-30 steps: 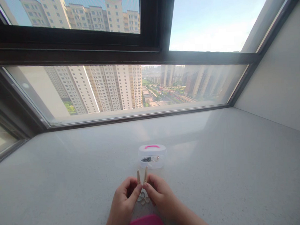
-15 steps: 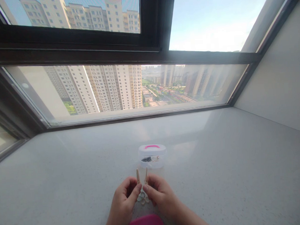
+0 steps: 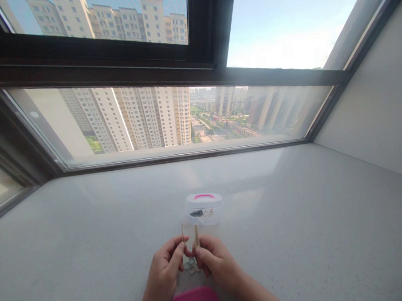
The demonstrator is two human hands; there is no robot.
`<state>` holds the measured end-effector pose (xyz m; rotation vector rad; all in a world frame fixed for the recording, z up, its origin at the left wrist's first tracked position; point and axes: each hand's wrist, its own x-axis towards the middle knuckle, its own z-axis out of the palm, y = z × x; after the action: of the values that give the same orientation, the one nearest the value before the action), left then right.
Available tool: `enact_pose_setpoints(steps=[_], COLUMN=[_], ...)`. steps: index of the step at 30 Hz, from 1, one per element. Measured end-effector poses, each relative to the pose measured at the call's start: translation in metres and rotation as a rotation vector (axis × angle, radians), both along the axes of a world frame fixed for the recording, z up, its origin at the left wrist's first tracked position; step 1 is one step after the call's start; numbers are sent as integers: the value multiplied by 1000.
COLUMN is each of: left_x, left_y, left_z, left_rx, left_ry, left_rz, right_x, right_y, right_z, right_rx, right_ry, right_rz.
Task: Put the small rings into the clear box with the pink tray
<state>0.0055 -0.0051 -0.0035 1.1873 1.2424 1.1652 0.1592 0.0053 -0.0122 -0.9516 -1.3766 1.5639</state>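
My left hand [image 3: 164, 272] and my right hand [image 3: 215, 261] meet low in the middle of the picture, fingers pinched on a small wooden clothespin [image 3: 190, 236]. Its two light wooden arms stick upward and stand slightly apart. Just below the fingertips, a few small metal rings [image 3: 192, 266] lie on the grey stone sill [image 3: 290, 217]. Right behind the clothespin stands a small clear plastic box [image 3: 204, 209] with a pink handle on its lid and small clips inside.
A pink object [image 3: 194, 300] shows at the bottom edge between my wrists. The sill runs back to a wide dark-framed window [image 3: 174, 156] overlooking tall buildings. A pale wall [image 3: 372, 107] bounds the sill on the right.
The clothespin's two arms have spread a little farther apart and sit slightly lower. My hands have barely shifted.
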Motion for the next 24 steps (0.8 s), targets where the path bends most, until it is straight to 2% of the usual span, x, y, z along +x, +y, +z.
enact_pose_setpoints(steps=[8, 14, 19, 24], left_x=[1, 1, 1, 1], left_y=[-1, 0, 0, 0], left_z=[5, 3, 2, 4], left_rx=[-61, -33, 36, 21], left_ry=[-82, -40, 8, 9], left_rz=[3, -8, -22, 26], right_x=[1, 0, -2, -2], right_y=[0, 1, 1, 0], right_z=[-1, -3, -7, -4], right_rx=[-15, -45, -87, -4], right_ry=[115, 226, 223, 101], right_rz=[-39, -36, -76, -96])
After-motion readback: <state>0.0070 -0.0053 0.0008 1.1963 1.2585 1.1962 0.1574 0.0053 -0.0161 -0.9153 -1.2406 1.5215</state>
